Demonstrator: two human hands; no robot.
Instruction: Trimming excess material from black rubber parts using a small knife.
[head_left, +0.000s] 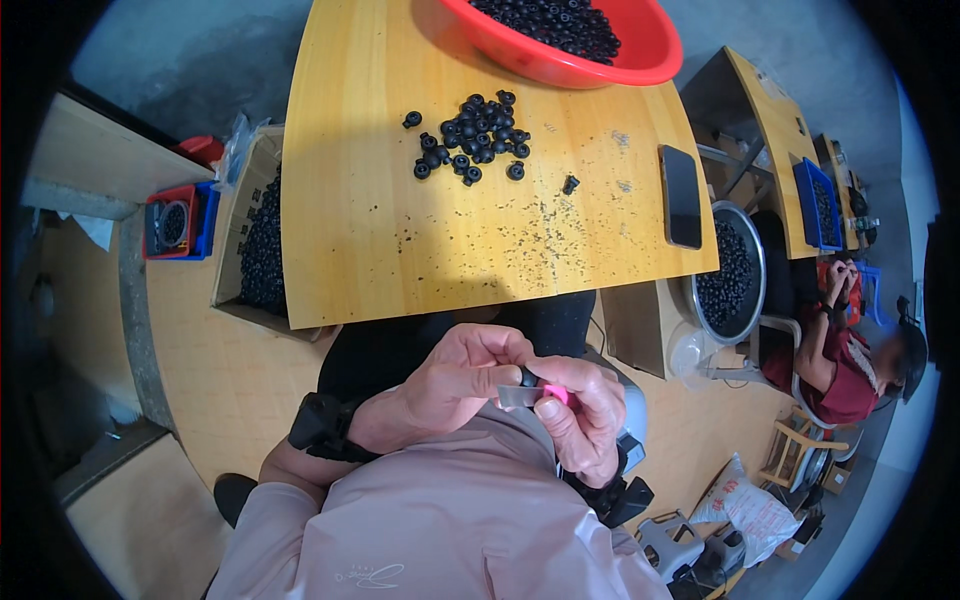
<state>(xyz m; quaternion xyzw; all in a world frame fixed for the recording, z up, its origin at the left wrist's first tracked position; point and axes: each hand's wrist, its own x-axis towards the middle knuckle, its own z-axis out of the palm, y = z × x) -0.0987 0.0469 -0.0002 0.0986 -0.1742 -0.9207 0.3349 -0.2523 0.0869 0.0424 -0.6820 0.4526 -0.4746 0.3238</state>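
Observation:
Close to my body, in front of the table edge, my two hands meet. In my left hand (pixel 462 378) a small round black part (pixel 527 376) is pinched, mostly covered by the fingers. My right hand (pixel 582 405) is closed on a small knife with a pink handle (pixel 556 394). Its flat metal blade (pixel 518 396) points left and lies against or just in front of the black part; contact cannot be made out. Ahead on the wooden table (pixel 360 220) lies a loose pile of similar black parts (pixel 478 135), with one single part (pixel 570 184) apart from it.
Dark crumbs (pixel 545 238) are scattered over the tabletop. A red basin (pixel 560 70) of black parts stands at the far edge, a phone (pixel 681 197) at the right. A carton (pixel 232 265) and a metal bowl (pixel 757 275) flank the table. Another person (pixel 835 365) sits at the right.

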